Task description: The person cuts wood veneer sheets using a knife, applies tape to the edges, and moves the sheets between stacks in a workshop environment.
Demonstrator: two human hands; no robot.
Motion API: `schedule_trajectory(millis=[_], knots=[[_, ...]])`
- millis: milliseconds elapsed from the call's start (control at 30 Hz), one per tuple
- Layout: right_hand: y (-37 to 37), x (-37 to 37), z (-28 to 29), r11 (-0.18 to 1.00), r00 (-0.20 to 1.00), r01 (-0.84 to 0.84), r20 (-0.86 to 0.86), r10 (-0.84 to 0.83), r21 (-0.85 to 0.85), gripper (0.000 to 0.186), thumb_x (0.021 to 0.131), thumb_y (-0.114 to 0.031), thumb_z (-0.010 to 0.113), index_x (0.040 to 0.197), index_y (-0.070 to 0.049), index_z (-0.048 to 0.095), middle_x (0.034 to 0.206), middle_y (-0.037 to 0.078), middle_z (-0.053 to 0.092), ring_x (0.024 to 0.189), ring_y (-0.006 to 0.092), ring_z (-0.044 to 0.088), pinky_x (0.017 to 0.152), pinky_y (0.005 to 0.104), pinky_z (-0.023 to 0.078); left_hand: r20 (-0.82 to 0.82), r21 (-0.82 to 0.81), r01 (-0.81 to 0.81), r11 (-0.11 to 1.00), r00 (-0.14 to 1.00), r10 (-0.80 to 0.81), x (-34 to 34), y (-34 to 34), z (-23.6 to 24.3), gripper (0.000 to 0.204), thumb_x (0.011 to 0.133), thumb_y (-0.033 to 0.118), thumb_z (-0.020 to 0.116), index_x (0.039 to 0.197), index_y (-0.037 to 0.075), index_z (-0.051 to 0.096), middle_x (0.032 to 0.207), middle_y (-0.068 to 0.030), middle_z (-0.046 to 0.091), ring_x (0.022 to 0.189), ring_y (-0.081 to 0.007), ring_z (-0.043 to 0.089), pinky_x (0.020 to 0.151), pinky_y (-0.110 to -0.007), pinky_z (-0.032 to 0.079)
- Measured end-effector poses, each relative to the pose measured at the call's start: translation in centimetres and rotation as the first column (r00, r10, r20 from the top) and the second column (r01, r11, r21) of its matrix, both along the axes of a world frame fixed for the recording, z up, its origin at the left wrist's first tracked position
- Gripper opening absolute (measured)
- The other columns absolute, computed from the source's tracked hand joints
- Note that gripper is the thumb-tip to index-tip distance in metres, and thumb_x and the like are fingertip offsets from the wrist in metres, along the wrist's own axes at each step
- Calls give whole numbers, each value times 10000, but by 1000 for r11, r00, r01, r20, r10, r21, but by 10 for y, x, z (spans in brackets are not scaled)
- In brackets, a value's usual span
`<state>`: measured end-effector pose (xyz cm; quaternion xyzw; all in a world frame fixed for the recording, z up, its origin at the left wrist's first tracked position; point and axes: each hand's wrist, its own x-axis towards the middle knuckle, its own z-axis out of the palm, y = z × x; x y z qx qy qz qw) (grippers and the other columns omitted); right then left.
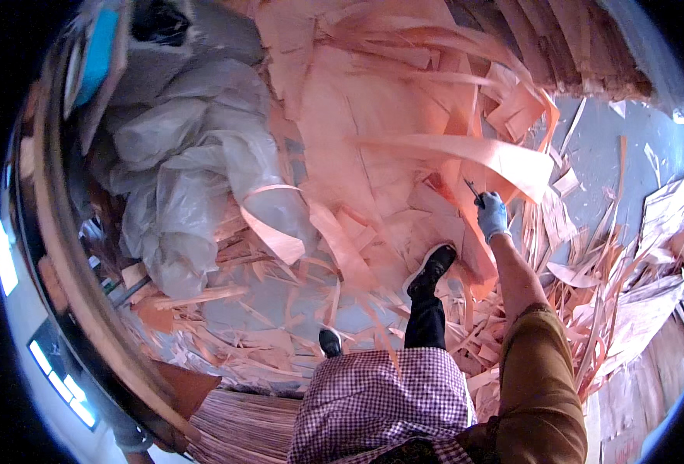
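My right hand (493, 215), in a pale blue-grey glove, is closed around a slim dark knife-like tool (473, 188) that points away from me. Its exact kind is too small to make out. Just beyond the hand a long curled strip of wood veneer (504, 160) arches up, blurred toward its left end. Below and around the hand spread broad thin veneer sheets (342, 131), torn and overlapping. One of my shoes (432, 269) is on the veneer; the other (330, 342) stands farther left. My left hand does not show.
Crumpled clear plastic sheeting (195, 170) heaps up on the left. Veneer scraps (589, 301) litter the grey floor (613, 147) at right. A stack of veneer sheets (241, 425) lies at the lower left, and another veneer pile (566, 46) stands at the far right.
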<state>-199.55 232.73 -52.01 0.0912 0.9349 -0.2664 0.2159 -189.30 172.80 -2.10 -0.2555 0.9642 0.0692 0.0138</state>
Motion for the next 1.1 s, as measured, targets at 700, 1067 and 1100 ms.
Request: schedule_trajectory(millis=[700, 1067, 1100], knots=[[-115, -32, 394, 992, 972, -99, -222, 80, -74, 175, 729, -216, 644, 833, -76, 659, 774, 155, 645, 715, 258, 640, 651, 372, 493, -315, -249, 364, 898, 846, -430, 9, 20, 33, 501, 893, 341, 492, 1263, 5, 449, 1324, -209, 406, 1221, -383, 374, 1011, -493, 262], [-37, 29, 673, 932, 863, -334, -443, 243, -140, 108, 721, -20, 515, 803, -20, 585, 647, -30, 498, 556, 48, 430, 505, 205, 354, -545, -158, 617, 771, 596, -589, 38, 83, 80, 432, 825, 245, 591, 1171, -4, 522, 1269, -198, 462, 1161, -363, 434, 981, -425, 338], [-42, 44, 708, 949, 864, -313, -426, 269, -37, 118, 724, -27, 517, 821, -25, 584, 650, -34, 499, 543, 36, 419, 477, 194, 329, -536, 103, 664, 741, 664, -521, 50, 98, 75, 428, 829, 270, 590, 1145, -13, 536, 1209, -206, 500, 1124, -352, 467, 956, -405, 360]])
